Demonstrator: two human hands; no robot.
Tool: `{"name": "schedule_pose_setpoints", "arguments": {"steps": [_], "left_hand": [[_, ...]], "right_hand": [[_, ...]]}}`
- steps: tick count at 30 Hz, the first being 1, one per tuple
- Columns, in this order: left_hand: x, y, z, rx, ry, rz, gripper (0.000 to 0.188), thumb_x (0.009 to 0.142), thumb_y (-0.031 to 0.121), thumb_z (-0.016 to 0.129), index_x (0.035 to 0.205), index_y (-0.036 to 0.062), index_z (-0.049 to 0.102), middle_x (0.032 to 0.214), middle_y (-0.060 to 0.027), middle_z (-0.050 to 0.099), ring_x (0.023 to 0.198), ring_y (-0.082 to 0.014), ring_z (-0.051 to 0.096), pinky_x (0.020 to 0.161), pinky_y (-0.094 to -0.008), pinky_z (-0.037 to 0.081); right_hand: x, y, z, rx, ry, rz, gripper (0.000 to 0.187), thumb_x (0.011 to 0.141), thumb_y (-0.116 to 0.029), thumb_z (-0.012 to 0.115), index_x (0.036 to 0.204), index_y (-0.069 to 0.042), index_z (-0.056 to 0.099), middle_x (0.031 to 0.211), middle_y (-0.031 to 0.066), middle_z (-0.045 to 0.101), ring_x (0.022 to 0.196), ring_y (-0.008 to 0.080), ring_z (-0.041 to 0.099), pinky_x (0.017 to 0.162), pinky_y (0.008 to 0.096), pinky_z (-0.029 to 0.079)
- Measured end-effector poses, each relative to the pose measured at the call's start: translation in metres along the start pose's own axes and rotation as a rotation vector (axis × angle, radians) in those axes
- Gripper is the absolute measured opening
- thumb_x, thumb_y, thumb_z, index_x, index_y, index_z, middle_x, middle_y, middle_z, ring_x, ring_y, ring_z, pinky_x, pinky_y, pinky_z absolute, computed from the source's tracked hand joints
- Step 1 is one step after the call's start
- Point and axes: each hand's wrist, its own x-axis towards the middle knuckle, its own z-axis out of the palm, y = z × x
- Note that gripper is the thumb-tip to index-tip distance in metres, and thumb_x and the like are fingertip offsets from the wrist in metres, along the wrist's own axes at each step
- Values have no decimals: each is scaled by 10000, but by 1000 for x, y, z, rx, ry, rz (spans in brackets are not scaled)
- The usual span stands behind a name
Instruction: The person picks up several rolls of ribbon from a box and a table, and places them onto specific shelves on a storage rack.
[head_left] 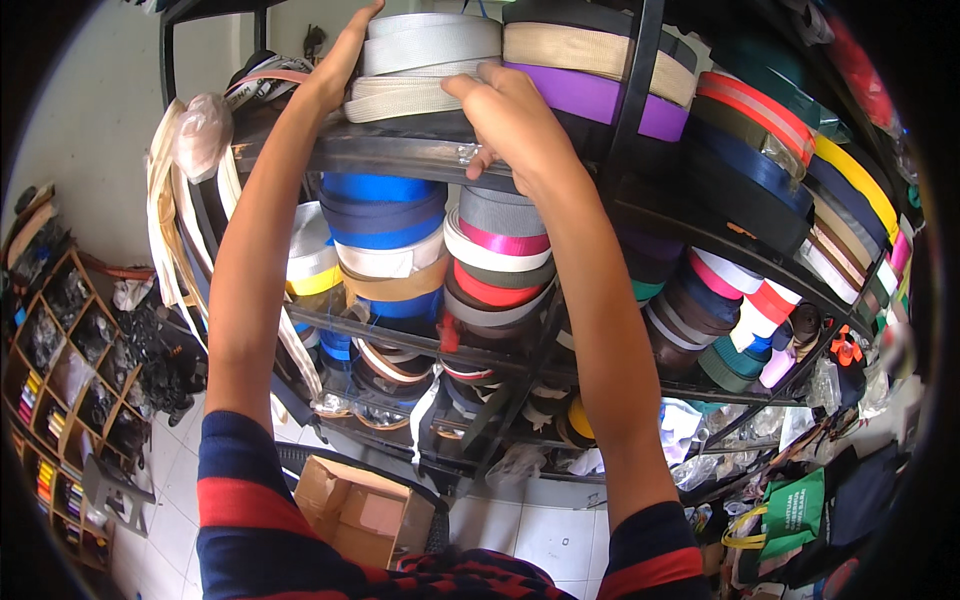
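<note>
High on the rack, a stack of pale webbing rolls sits between my two hands. A greyish-white webbing roll [432, 42] lies above a looser cream webbing roll [405, 97]. My left hand [343, 62] presses along the stack's left side, its fingers reaching upward and partly hidden. From the right, my right hand [512, 112] bears on the rolls with bent fingertips against their front. Its thumb hangs lower, beside the edge of the black shelf [350, 156]. Both hands seem to clasp the stack between them.
Right of the stack are a tan roll [565, 48] and a purple roll [570, 92], then a black upright [632, 95]. Lower shelves carry many coloured rolls. Pale straps [165, 210] hang at left. A cardboard box [350, 500] stands below; a green bag [792, 512] lies lower right.
</note>
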Motion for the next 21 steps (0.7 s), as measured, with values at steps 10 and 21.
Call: {"name": "schedule_pose_setpoints", "arguments": {"steps": [10, 21], "left_hand": [[8, -5, -2, -31, 58, 35, 779, 889, 614, 356, 1460, 88, 292, 1435, -127, 374, 1271, -237, 397, 1060, -339, 282], [-25, 0, 2, 89, 286, 108, 823, 895, 687, 276, 1484, 115, 226, 1520, -139, 246, 1383, -289, 244, 1123, -422, 163]], "right_hand": [[-3, 1, 2, 16, -34, -21, 692, 880, -240, 517, 1367, 171, 247, 1253, 349, 464, 623, 313, 671, 533, 345, 546], [-81, 32, 2, -28, 199, -545, 344, 886, -75, 562, 1201, 56, 519, 1356, 235, 438, 605, 156, 656, 537, 246, 509]]}}
